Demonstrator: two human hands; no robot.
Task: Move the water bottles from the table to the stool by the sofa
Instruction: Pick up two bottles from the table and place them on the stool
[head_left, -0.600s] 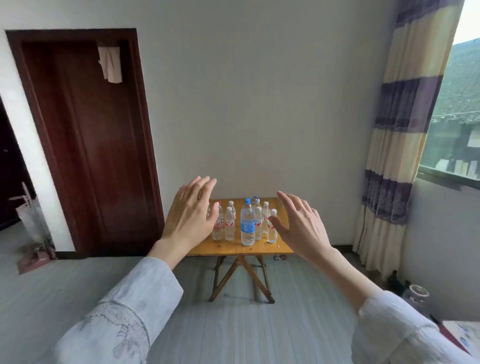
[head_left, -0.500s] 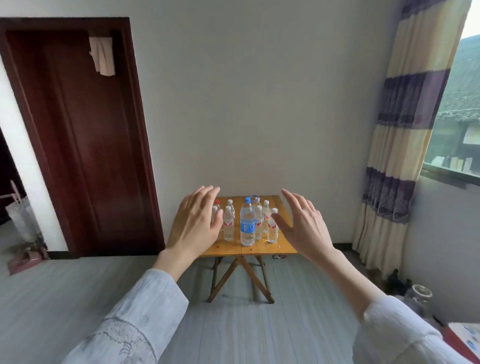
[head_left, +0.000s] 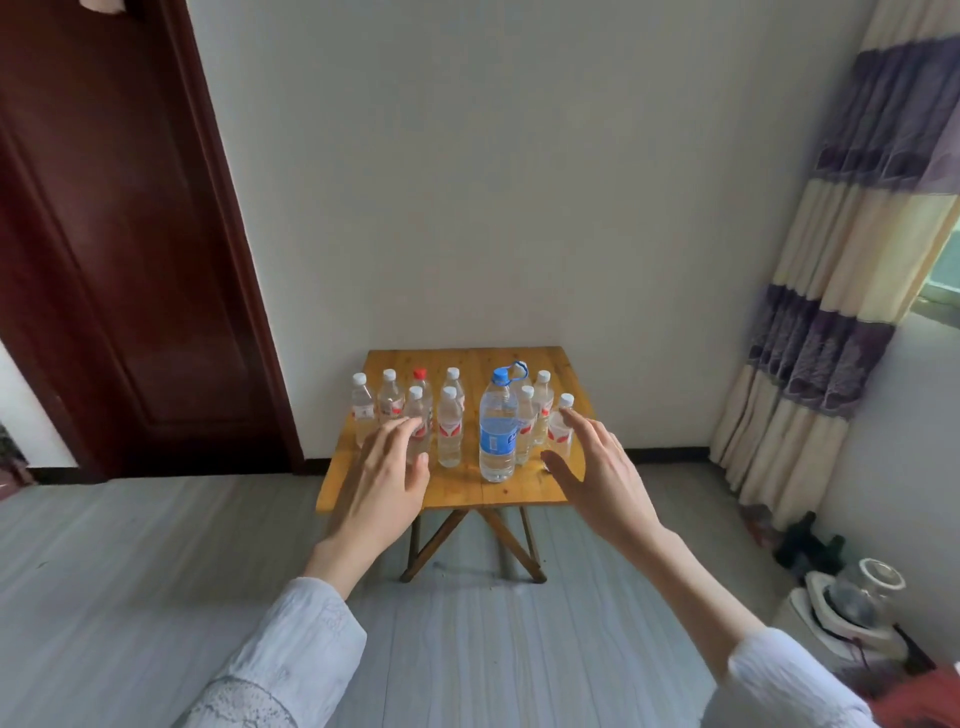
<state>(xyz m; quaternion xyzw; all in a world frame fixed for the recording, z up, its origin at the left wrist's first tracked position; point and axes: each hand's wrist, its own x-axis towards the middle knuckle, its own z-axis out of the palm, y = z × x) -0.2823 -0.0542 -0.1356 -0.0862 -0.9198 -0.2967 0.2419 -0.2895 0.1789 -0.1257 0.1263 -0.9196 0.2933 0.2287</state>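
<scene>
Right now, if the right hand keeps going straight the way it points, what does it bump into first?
Probably the small bottle at the right end of the front row. The right hand is open and its fingertips point up at it. How much gap is left is hard to judge from this view.

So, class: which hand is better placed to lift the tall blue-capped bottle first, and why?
Right hand: its open fingers and thumb face the blue-capped bottle directly. The left hand is nearer the small bottles.

A small square folding table of honey-coloured wood (head_left: 524, 492) stands on crossed legs against the far wall, bearing upright clear plastic water bottles (head_left: 450, 434), the tallest blue-capped and blue-labelled (head_left: 497, 431), right of centre.
</scene>
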